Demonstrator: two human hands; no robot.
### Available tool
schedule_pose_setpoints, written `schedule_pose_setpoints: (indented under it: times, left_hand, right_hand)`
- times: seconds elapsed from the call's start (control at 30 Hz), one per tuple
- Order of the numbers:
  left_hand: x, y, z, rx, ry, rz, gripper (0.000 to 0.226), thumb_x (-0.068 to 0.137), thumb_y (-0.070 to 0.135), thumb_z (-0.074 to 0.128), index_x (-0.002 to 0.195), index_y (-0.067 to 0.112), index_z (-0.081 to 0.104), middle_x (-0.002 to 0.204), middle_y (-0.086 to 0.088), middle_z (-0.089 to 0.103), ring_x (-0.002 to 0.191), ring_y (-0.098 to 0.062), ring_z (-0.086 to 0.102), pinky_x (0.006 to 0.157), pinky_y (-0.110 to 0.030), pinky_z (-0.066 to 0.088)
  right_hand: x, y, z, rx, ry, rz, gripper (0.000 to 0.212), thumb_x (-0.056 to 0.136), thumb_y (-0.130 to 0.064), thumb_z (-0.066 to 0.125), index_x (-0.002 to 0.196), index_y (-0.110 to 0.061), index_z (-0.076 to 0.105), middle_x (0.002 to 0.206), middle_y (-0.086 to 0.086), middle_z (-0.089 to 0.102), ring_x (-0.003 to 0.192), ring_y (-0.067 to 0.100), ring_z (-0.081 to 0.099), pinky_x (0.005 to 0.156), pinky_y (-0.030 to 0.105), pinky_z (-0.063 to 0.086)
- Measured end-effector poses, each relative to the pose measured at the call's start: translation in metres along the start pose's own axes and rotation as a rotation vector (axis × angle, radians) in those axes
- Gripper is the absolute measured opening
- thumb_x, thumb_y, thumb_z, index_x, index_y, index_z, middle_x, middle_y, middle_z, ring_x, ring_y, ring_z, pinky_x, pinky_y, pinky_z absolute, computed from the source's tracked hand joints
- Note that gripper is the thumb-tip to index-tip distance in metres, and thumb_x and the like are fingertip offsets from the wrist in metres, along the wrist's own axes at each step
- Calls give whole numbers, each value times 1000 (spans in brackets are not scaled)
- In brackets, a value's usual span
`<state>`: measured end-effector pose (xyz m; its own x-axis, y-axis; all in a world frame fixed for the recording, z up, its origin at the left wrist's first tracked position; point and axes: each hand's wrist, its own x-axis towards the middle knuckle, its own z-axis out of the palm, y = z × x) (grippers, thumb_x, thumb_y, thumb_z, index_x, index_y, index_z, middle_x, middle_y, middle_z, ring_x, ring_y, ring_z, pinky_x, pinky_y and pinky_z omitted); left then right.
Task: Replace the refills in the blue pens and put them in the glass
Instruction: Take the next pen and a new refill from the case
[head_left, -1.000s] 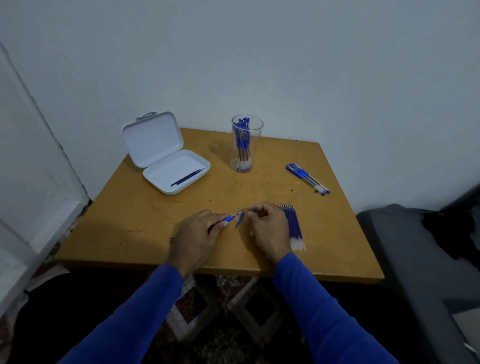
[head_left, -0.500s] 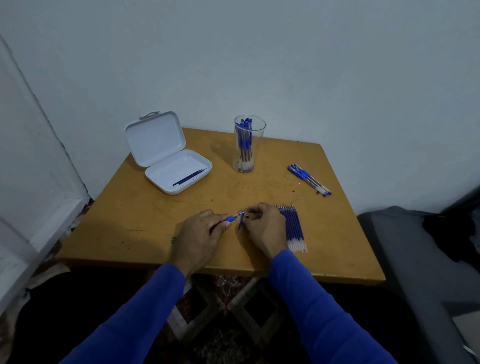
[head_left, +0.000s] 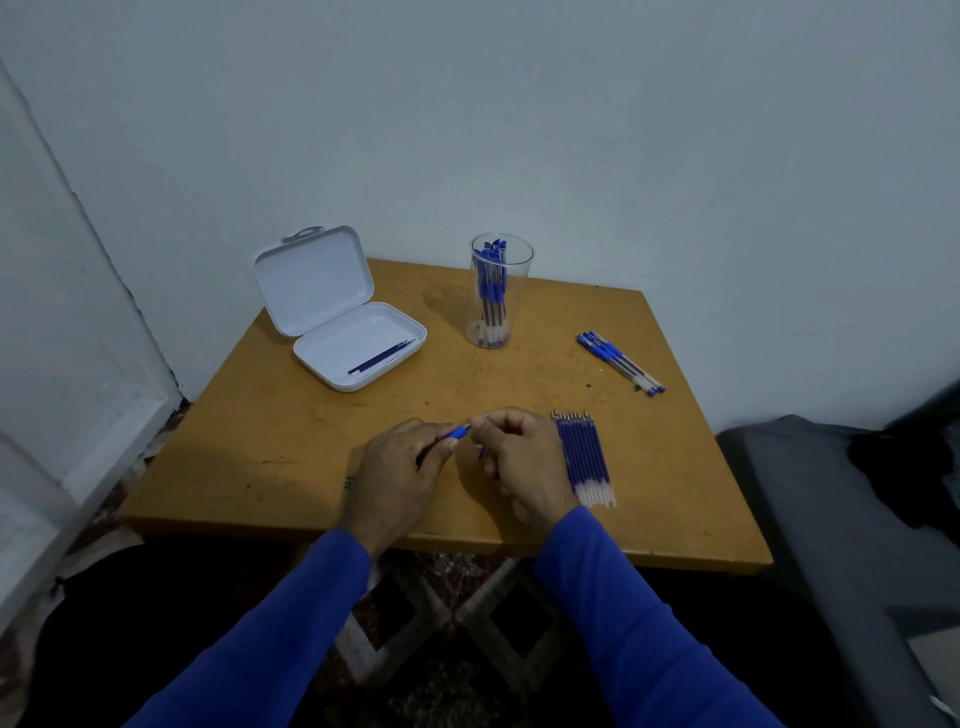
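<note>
My left hand (head_left: 397, 475) grips a blue pen (head_left: 457, 432) near the front middle of the wooden table (head_left: 291, 426); only its blue grip end shows past my fingers. My right hand (head_left: 524, 465) pinches a small metal-tipped part at that end, and a blue piece sticks out under its fingers. A row of several blue refills (head_left: 584, 457) lies just right of my right hand. A clear glass (head_left: 500, 291) at the back holds several blue pens upright. More blue pens (head_left: 621, 362) lie at the right.
An open white plastic case (head_left: 358, 338) sits at the back left with a dark blue refill (head_left: 382, 357) in its tray. A grey seat (head_left: 841, 519) stands to the right of the table. A white wall runs behind and to the left.
My hands have come closer together at the pen's tip. The blue piece that hung between them is now mostly hidden under my right fingers. Nothing else on the table moved.
</note>
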<state>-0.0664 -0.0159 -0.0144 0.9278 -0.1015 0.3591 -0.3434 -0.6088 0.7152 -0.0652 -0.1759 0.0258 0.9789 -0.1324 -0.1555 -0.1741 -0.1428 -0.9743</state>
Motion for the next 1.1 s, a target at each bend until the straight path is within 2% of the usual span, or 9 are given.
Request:
schedule_pose_setpoints:
  times: [0.17,0.27,0.37,0.43,0.57,0.73,0.9,1.0,1.1]
  left_hand:
    - [0,0,1,-13,-2,-6,23,100,33,59,115,25,74,83,14,61,76,-2,57,60,-11,38]
    - [0,0,2,-6,2,-11,23,100,32,59,115,25,74,84,13,62,76,-2,57,61,-12,38]
    - [0,-1,1,-2,-9,-11,23,100,33,58,118,27,72,87,14,63,79,0,58,64,-9,40]
    - [0,-1,1,-6,-7,4,23,100,33,58,118,28,73,86,13,63,79,-1,57,64,-9,39]
    - [0,-1,1,-5,3,22,24,100,32,58,118,28,74,83,12,62,77,-3,57,62,-10,39]
    - [0,-1,2,12,-2,15,21,99,32,61,115,28,74,84,15,62,78,-1,57,63,-10,39]
    - [1,0,3,15,1,6,23,99,32,61,116,26,74,84,15,62,77,1,57,61,-9,39]
    - [1,0,5,22,7,-18,24,100,35,60,117,26,74,87,14,65,79,2,58,64,-9,39]
    - [4,0,7,50,14,-46,24,100,36,59,116,26,74,89,14,66,80,2,58,65,-13,41]
  right_hand:
    - [5,-2,-2,152,45,37,19,109,-25,47,109,-9,57,85,9,76,45,12,49,35,25,33]
    - [6,-3,-4,201,14,34,17,108,-24,48,114,-9,55,83,18,72,46,14,52,35,25,36]
    - [4,0,-5,176,-79,31,13,103,-16,59,111,-7,63,75,13,64,51,16,52,38,25,39]
    - [4,1,-4,178,-91,22,11,103,-16,58,107,-7,64,75,12,67,54,18,52,40,26,40]
    - [6,-5,-1,334,-31,-6,14,109,-21,44,112,-8,49,95,16,77,59,19,65,40,27,46]
    - [11,-11,-6,425,130,-32,14,111,-25,40,120,-15,44,91,19,76,61,26,70,42,32,54]
    - [21,-13,-19,465,252,-13,23,109,-14,45,130,-23,47,88,15,71,57,19,67,48,33,57]
    - [22,-13,-34,411,263,-9,34,107,-12,49,138,-25,47,85,12,67,58,15,61,46,30,53]
    - [22,-4,-47,191,313,-29,40,104,-20,57,144,-25,51,86,8,67,63,14,58,49,30,52]
